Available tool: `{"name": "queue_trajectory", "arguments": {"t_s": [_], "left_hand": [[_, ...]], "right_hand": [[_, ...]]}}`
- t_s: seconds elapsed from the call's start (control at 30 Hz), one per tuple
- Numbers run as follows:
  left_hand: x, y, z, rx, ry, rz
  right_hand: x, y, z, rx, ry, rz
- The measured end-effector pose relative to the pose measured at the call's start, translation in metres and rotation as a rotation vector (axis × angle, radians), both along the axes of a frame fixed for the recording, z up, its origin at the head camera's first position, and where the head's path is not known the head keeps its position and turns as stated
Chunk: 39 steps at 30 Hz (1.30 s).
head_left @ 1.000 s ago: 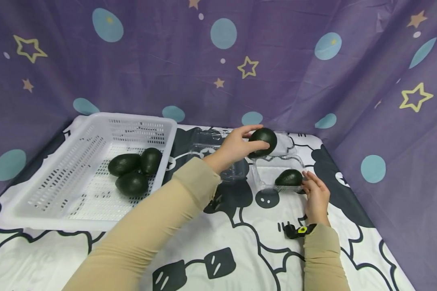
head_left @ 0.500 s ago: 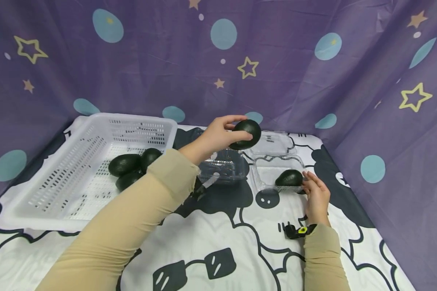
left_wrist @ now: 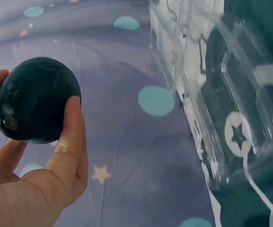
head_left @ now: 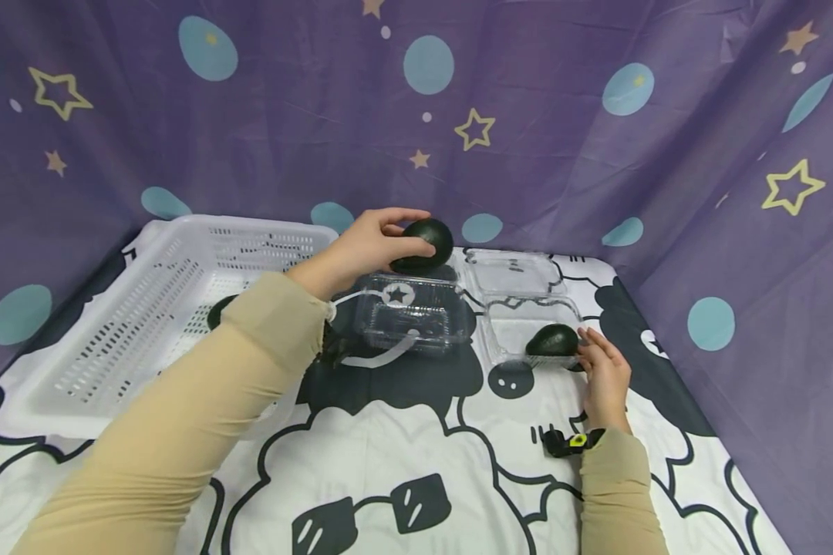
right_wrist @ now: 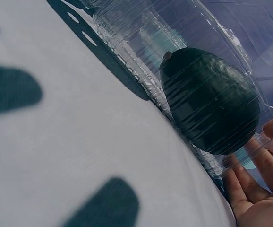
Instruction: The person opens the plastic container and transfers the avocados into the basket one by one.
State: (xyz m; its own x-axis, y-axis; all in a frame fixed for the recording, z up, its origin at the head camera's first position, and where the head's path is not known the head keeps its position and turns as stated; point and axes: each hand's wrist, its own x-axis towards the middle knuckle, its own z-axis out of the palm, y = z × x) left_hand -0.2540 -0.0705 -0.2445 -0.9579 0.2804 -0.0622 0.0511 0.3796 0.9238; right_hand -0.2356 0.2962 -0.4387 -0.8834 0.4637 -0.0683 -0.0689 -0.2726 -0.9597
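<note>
Apparently we are mid-transfer, an avocado [head_left: 440, 240] lifted in our left hand [head_left: 364, 243] near the back of the left box [head_left: 416, 312]; next, we judge, comes a controlled lowering. Our left fingers, spread to its width, grip it firmly, while our right hand [head_left: 607, 376] rests relaxed fingers against the right box [head_left: 503, 327], holding a second avocado [head_left: 551, 341].
</note>
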Motion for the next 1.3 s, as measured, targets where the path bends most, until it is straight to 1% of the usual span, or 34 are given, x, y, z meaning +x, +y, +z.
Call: {"name": "queue_trajectory", "arguments": {"t_s": [0.23, 0.57, 0.97, 1.1, 1.2, 1.3], "left_hand": [[0.001, -0.024, 0.003, 0.001, -0.028, 0.015], [0.002, -0.065, 0.006, 0.002, -0.066, 0.040], [0.007, -0.109, 0.011, -0.054, -0.073, 0.099], [0.008, -0.122, 0.010, -0.070, -0.078, 0.128], [0.008, -0.133, 0.007, -0.091, -0.084, 0.147], [0.008, -0.143, 0.004, -0.088, -0.096, 0.155]], "right_hand": [[0.000, 0.000, 0.000, -0.002, -0.022, -0.006], [0.003, 0.004, 0.000, 0.004, -0.038, -0.001], [0.002, 0.001, 0.000, -0.025, -0.014, -0.017], [0.001, -0.001, 0.001, -0.021, -0.014, -0.019], [0.001, -0.001, 0.001, -0.017, -0.016, -0.021], [0.001, -0.001, 0.001, -0.014, -0.021, -0.021]]}}
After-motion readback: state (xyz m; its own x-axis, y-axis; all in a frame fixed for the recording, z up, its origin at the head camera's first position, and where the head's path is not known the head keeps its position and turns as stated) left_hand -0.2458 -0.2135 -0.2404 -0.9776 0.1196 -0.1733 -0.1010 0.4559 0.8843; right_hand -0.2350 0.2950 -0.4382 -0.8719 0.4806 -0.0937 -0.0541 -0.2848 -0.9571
